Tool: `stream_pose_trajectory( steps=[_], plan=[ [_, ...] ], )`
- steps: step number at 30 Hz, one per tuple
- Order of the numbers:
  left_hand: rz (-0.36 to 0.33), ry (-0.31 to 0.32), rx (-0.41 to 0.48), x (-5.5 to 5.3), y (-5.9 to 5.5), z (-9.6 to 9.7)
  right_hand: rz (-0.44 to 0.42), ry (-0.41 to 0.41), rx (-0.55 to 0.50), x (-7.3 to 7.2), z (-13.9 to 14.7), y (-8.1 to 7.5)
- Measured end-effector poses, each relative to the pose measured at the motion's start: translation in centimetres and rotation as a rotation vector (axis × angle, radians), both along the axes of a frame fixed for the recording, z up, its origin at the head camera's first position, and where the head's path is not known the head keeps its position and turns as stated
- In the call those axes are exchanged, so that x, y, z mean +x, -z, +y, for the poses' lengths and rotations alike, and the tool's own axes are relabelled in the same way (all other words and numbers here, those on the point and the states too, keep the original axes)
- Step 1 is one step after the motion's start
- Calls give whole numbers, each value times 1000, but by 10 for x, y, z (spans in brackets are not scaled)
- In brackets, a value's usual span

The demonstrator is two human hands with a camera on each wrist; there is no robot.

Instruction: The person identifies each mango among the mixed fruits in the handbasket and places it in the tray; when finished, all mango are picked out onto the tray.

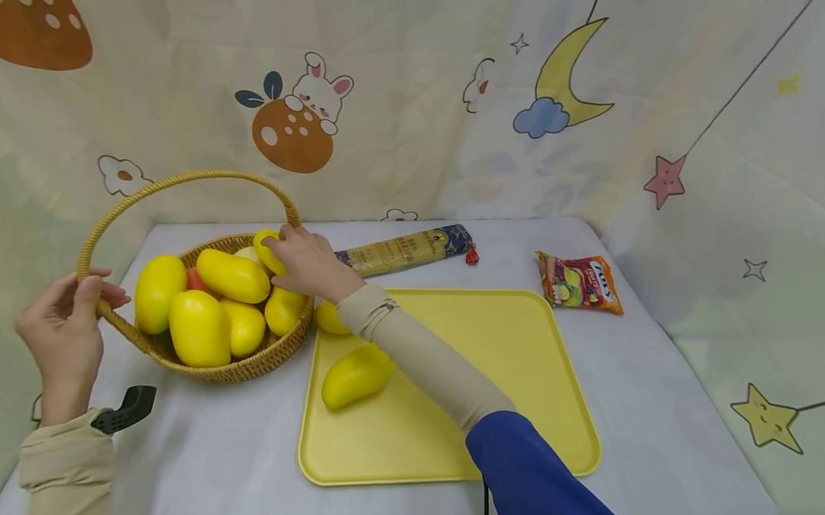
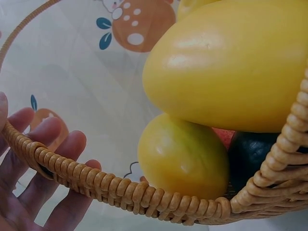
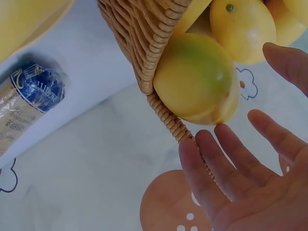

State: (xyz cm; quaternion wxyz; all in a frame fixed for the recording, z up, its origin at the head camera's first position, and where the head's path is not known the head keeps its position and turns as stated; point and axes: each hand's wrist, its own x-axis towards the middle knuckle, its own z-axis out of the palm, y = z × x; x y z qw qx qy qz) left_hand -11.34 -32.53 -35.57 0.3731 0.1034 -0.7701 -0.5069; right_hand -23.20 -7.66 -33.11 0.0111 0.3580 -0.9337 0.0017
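Note:
A wicker basket (image 1: 266, 361) with a tall handle stands on the left, piled with yellow mangoes (image 1: 200, 329). My left hand (image 1: 63, 323) grips the basket's handle low on its left side, thumb in front and fingers behind. In the left wrist view, the fingers (image 2: 72, 144) pass behind the wicker. Over the basket's right rim is my right hand (image 1: 313, 265), beside a mango (image 1: 269, 253) at the back right. The right wrist view shows its fingers (image 3: 236, 159) spread and nearly straight, fingertips close to a greenish-yellow mango (image 3: 197, 79).
A yellow tray (image 1: 460, 453) lies right of the basket, with a mango (image 1: 357, 375) on it and another (image 1: 331, 319) at its back left corner, partly behind my right sleeve. Behind the tray lies a noodle packet (image 1: 412, 250). A colorful snack bag (image 1: 580, 282) is at the right.

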Motion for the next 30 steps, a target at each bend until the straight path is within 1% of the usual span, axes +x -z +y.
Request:
stream_pose_trajectory(
  steps=[2,7,14,18,22,26,30],
  plan=[
    [9,3,-4,0,0,0,2,9,2,-1,-3,1],
    [1,-5,-2,1,0,-1,12,22,4,-3,-10,3],
    [24,2,-20,0,1,0,21,60,31,-4,-19,6],
    [6,-5,-12,0,1,0,24,74,52,-5,-24,7],
    [-14,-11,-7,0,1,0,38,71,61,-6,-27,10],
    [-17,-11,-8,0,1,-1,55,68,45,-6,-28,14],
    [-11,-10,-9,0,2,0,70,73,-2,-6,-27,20]
  ],
)
